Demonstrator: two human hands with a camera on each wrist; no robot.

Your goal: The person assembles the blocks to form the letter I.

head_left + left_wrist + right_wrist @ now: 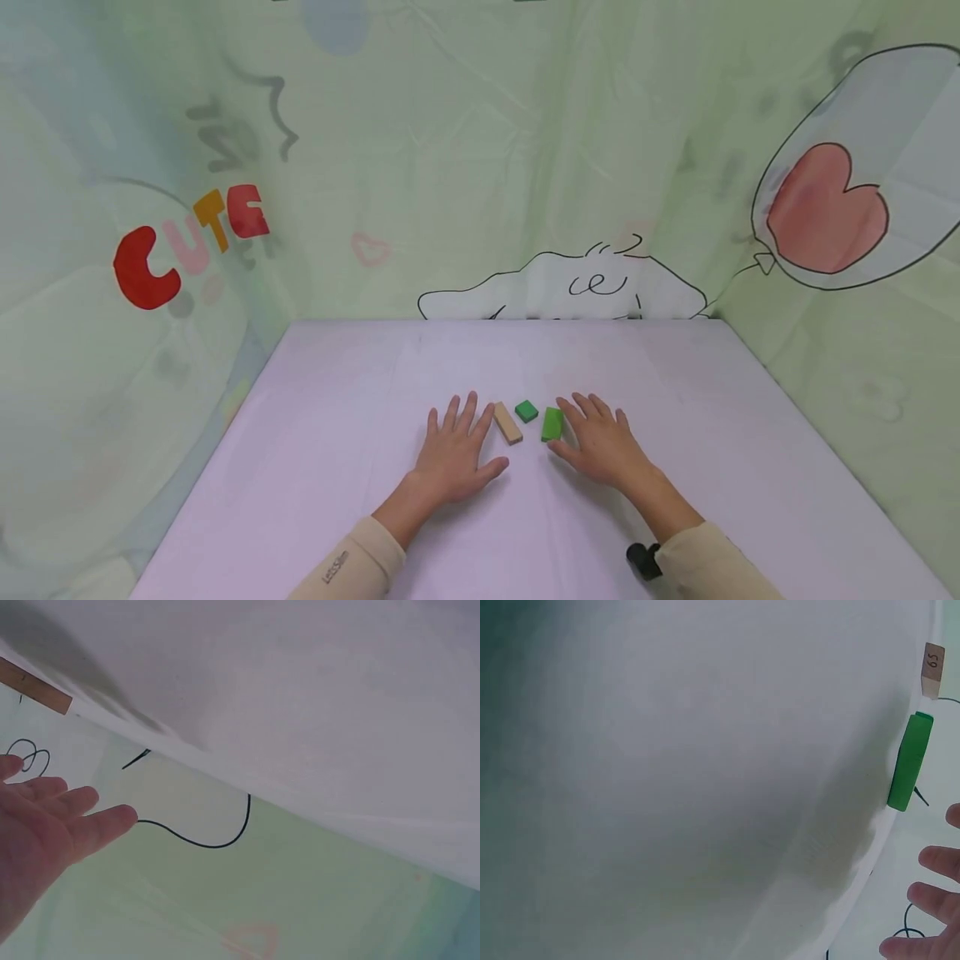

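Three small blocks lie near the middle of the white table: a tan wooden block (507, 423), a small dark green block (527, 411) and a light green block (552, 424). My left hand (454, 454), fingers spread and straight, is just left of the tan block. To the right of the light green block is my right hand (600, 437), its fingers extended and its thumb close to the block's near end. Whether either hand touches a block I cannot tell. In the right wrist view the tan block (932, 669) bears a handwritten mark, beyond the green block (910, 761).
A white cloth covers the table (337, 375). Printed curtains (480, 167) enclose its back and both sides. A small black object (643, 561) sits at the right sleeve's cuff.
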